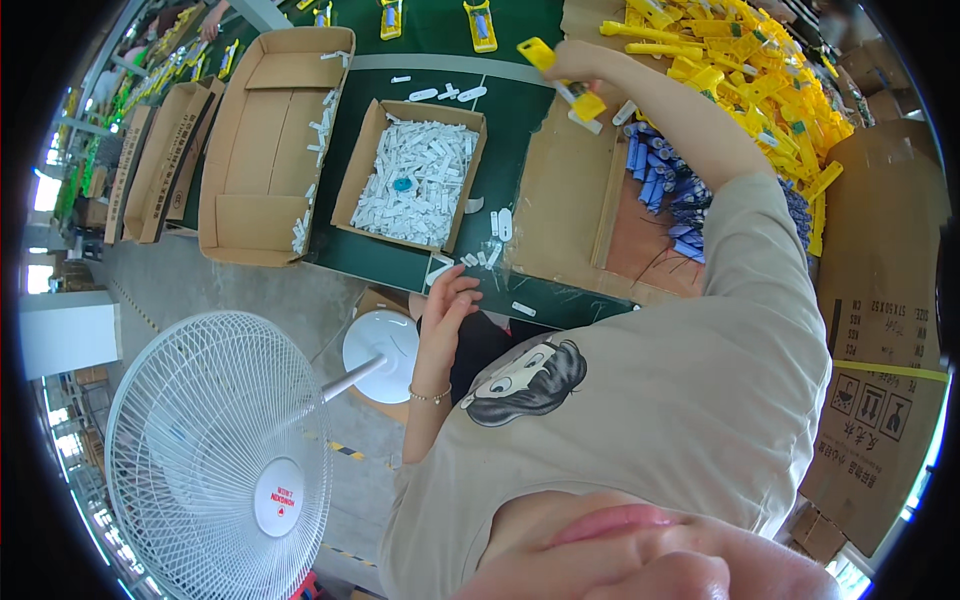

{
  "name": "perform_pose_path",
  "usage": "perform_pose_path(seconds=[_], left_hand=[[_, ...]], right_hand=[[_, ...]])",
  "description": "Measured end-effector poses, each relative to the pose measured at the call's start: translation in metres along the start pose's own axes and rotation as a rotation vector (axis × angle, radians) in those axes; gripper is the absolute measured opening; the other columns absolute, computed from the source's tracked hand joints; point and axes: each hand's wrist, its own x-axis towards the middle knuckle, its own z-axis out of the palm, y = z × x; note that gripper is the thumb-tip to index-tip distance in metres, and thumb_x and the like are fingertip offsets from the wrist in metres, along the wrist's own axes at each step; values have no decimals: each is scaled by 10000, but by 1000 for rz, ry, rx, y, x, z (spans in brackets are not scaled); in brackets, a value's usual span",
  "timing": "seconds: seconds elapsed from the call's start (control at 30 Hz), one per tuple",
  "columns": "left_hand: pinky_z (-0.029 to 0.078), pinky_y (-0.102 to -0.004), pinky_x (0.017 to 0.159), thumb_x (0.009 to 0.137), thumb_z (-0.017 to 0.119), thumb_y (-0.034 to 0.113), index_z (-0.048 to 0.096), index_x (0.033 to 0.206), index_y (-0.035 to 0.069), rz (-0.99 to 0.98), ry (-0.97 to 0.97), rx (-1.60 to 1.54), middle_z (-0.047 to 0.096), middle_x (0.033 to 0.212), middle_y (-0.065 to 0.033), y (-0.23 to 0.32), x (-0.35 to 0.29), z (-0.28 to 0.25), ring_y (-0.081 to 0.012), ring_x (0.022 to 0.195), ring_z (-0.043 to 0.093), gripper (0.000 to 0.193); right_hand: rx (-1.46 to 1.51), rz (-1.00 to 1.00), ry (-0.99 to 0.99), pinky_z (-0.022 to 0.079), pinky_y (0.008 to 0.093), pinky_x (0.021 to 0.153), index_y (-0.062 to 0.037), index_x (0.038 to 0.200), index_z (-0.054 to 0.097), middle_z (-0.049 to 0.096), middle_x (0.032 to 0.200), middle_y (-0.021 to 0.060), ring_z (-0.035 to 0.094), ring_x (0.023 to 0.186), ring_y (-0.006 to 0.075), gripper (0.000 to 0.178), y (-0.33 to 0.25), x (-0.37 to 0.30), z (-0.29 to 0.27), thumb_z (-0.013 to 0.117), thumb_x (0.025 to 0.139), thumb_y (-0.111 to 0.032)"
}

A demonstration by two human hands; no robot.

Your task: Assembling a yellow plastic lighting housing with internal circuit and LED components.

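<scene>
At the far middle of the table, my right hand (577,63) is closed round a yellow plastic housing (588,104). One end sticks out on each side of the fingers, and its middle is partly hidden. My left hand (450,308) is at the near table edge, fingers loosely curled and slightly apart, with no held thing visible. Small white plastic pieces (484,257) lie just beyond its fingertips. Farther off stands a cardboard box (345,207) full of white pieces, with a small teal object (403,185) on top. Blue cylindrical cells with wires (690,190) lie below my right forearm.
Yellow housings (740,70) are heaped at the far right, beside a tall carton (885,300). A shallow cardboard tray (262,150) stands at left. Flattened cardboard (560,190) covers part of the green table. A white fan (220,450) stands near my left side.
</scene>
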Motion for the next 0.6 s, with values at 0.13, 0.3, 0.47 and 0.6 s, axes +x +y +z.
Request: perform_pose_path(seconds=[0.13,0.3,0.47,0.6], left_hand=[[416,-310,917,862,529,23,416,1306,21,157,36,165,538,1153,-112,11,6,6,-168,1053,528,458],[373,-340,975,849,569,74,276,1388,-18,657,96,524,519,1190,-156,55,26,46,-248,1120,508,621],[343,-351,1004,886,522,162,217,1382,-67,674,-184,464,429,1287,-195,74,44,67,-271,1168,463,626],[379,-374,972,932,436,207,165,1385,-33,692,-261,205,427,1251,-178,73,33,76,-244,1109,483,580]], right_hand=[[161,-368,221,499,259,592,2,1022,593,632,808,131,643,661,214,524,-47,-63,-5,649,763,-451],[441,-884,459,449,309,833,-17,1019,614,573,1006,118,572,957,221,425,-92,-170,23,776,697,-242],[709,-854,541,437,369,886,-2,1145,569,537,1192,151,552,1052,295,572,-101,-215,57,784,691,-275],[1404,-700,68,355,386,994,-72,1410,266,506,1255,145,480,1157,236,874,-88,-223,96,773,707,-182]])
